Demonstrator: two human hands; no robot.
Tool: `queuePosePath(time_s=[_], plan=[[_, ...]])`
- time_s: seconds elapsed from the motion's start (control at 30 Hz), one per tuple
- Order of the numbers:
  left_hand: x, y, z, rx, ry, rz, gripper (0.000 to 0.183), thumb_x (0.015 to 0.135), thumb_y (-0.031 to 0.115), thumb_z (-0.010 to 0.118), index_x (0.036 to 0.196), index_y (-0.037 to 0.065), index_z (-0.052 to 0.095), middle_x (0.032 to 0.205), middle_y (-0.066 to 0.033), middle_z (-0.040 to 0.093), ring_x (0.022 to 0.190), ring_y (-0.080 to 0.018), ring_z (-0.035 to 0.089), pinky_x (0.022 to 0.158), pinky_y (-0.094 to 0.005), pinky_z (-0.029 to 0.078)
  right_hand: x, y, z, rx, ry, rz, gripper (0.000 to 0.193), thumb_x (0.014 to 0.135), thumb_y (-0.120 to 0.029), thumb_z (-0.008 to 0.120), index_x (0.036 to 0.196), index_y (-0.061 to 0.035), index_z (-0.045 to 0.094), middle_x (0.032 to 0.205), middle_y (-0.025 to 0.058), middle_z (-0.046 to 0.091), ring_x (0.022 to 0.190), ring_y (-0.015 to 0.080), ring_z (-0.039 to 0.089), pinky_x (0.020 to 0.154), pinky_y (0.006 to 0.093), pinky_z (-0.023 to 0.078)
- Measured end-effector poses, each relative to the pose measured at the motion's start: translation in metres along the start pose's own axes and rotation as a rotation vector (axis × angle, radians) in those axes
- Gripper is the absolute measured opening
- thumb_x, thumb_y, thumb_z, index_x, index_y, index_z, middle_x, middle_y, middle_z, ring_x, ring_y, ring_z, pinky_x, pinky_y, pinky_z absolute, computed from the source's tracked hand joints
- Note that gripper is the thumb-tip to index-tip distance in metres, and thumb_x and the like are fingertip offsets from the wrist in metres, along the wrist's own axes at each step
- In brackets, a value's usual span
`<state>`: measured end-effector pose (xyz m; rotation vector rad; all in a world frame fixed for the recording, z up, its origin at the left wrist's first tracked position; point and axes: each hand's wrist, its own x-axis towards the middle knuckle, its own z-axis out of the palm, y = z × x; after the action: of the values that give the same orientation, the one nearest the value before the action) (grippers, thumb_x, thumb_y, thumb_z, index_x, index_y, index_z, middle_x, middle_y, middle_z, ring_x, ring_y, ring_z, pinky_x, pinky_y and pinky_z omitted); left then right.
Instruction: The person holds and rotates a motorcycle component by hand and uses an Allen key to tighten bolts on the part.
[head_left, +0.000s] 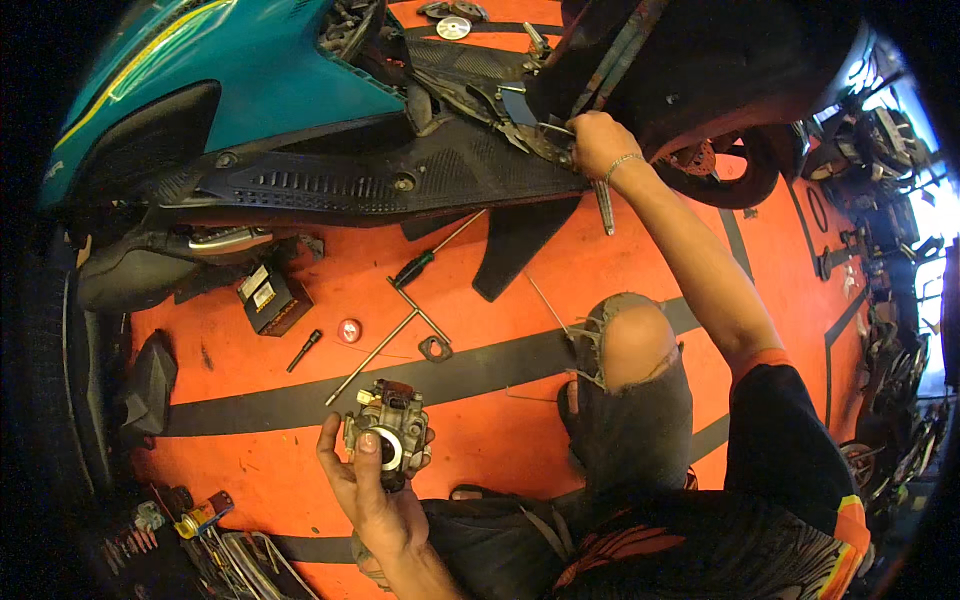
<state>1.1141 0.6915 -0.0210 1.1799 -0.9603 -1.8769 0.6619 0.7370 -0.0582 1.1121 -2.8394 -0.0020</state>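
The left hand (372, 495) is gripping one metal carburetor (388, 430), fingers curled around its body and thumb lying across its round opening, holding it up above the orange floor (640, 240). The right hand (598, 143) is reaching far forward, closed around a part under the teal scooter (230, 70). Between them are lying one T-handle wrench (400, 325), one green-handled screwdriver (425, 258), one small black box (272, 298) and one gasket (436, 348).

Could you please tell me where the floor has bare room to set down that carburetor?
Bare orange floor lies left of the carburetor, below the small black box. Around the T-handle wrench and screwdriver it is crowded.
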Motion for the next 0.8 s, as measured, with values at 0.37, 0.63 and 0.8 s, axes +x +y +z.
queuePosePath(time_s=[0.37,0.63,0.8], plan=[[0.001,0.005,-0.004,-0.08,0.083,-0.082,0.053,0.092,0.027,0.063,0.134,0.009,0.036,0.104,-0.019,0.065,0.076,-0.0321,0.07,0.057,-0.0316,0.058,0.043,0.012,0.046,-0.091,-0.131,0.117,0.036,0.087,-0.006,0.052,0.12,-0.0124,0.065,0.11,0.0223,0.066,0.103,0.0385,0.064,0.087,0.0477,0.052],[0.009,-0.005,0.004,-0.148,-0.093,-0.162,0.079,0.085,0.017,0.075,0.14,0.003,0.02,0.113,-0.0169,0.056,0.093,-0.0204,0.063,0.067,-0.031,0.057,-0.056,-0.049,-0.05,0.605,0.116,-0.305,0.029,0.089,-0.013,0.064,0.115,-0.0035,0.056,0.089,0.0143,0.066,0.08,0.0203,0.063,0.073,0.0317,0.048],[0.004,-0.008,0.003,-0.166,-0.18,-0.207,0.079,0.088,0.028,0.072,0.139,0.0,0.019,0.108,-0.0153,0.057,0.09,-0.0163,0.062,0.066,-0.0293,0.056,-0.138,-0.129,-0.117,1.056,-0.3,-0.326,0.018,0.091,-0.008,0.063,0.107,0.001,0.064,0.091,0.0001,0.063,0.082,0.0069,0.055,0.073,0.0217,0.044]])
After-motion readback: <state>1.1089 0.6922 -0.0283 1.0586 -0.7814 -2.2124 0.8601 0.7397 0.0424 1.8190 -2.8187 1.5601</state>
